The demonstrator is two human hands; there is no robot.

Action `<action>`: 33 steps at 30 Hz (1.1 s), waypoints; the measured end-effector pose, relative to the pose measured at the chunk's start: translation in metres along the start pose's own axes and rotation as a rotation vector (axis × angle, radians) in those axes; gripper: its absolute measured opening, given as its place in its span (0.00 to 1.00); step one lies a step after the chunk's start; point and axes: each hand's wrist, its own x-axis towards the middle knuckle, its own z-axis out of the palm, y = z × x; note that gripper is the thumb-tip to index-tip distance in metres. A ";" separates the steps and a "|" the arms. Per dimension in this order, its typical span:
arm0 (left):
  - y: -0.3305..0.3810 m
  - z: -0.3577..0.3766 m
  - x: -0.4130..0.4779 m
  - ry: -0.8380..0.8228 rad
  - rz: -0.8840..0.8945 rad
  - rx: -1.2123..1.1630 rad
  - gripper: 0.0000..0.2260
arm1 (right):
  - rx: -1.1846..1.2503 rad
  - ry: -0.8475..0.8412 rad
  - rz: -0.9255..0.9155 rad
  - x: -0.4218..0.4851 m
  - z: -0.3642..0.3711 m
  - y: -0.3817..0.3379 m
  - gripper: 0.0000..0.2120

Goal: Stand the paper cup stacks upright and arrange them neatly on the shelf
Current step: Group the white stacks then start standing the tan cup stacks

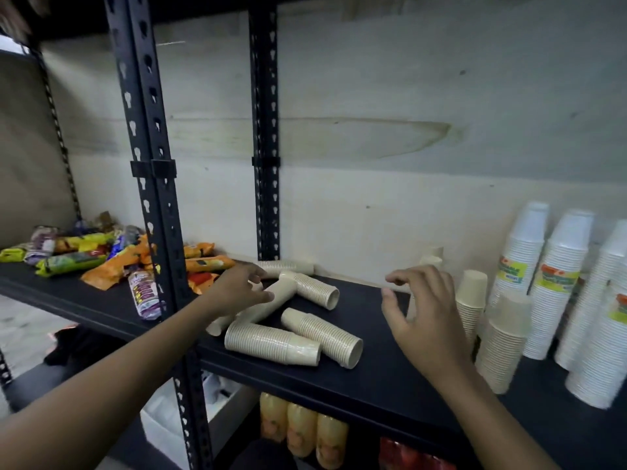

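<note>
The left hand [237, 286] curls thumb and fingers round a long lying cup stack [258, 311]; the right hand [420, 310], right of that stack, hovers spread, holding nothing.

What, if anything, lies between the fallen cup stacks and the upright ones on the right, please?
Nothing visible rests there: bare shelf separates the lying stacks from the upright beige stacks; only the right hand hovers above that gap.
</note>
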 end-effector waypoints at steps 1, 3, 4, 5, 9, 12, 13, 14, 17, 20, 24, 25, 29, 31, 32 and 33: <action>-0.001 0.002 0.000 -0.009 0.008 0.058 0.25 | 0.036 -0.061 0.032 0.007 0.013 0.000 0.08; -0.003 0.006 0.001 -0.030 0.024 0.168 0.25 | 0.090 -0.190 0.083 0.019 0.043 0.005 0.10; -0.005 0.009 0.002 -0.040 0.032 0.209 0.25 | 0.108 -0.248 0.090 0.024 0.058 0.008 0.11; -0.007 0.011 0.003 -0.047 0.035 0.240 0.26 | 0.125 -0.306 0.093 0.030 0.073 0.012 0.12; -0.010 0.016 0.003 -0.040 0.053 0.359 0.27 | 0.102 -0.619 0.146 0.059 0.127 0.027 0.21; -0.010 0.019 0.005 -0.041 0.086 0.414 0.29 | 0.029 -0.799 0.174 0.077 0.162 0.032 0.29; -0.010 0.020 0.005 -0.040 0.091 0.434 0.30 | 0.006 -0.837 0.177 0.081 0.172 0.033 0.31; -0.011 0.021 0.006 -0.040 0.092 0.450 0.31 | -0.014 -0.872 0.180 0.083 0.182 0.034 0.32; -0.011 0.023 0.007 -0.059 0.082 0.478 0.33 | -0.031 -0.938 0.189 0.085 0.203 0.038 0.34; -0.012 0.024 0.010 -0.056 0.089 0.492 0.33 | -0.058 -0.935 0.167 0.077 0.215 0.041 0.35; -0.013 0.025 0.012 -0.036 0.111 0.506 0.29 | -0.046 -0.895 0.174 0.072 0.217 0.046 0.31; -0.012 0.025 0.013 -0.028 0.114 0.502 0.29 | -0.040 -0.895 0.189 0.073 0.214 0.047 0.31; -0.009 0.029 0.014 0.018 0.100 0.402 0.28 | 0.067 -0.829 0.255 0.068 0.189 0.057 0.32; -0.004 0.028 0.017 0.044 0.099 0.330 0.26 | 0.112 -0.757 0.275 0.062 0.173 0.061 0.32; -0.001 0.028 0.018 0.057 0.101 0.296 0.26 | 0.122 -0.723 0.287 0.060 0.165 0.062 0.32; 0.001 0.027 0.019 0.071 0.101 0.265 0.26 | 0.133 -0.693 0.299 0.060 0.158 0.063 0.32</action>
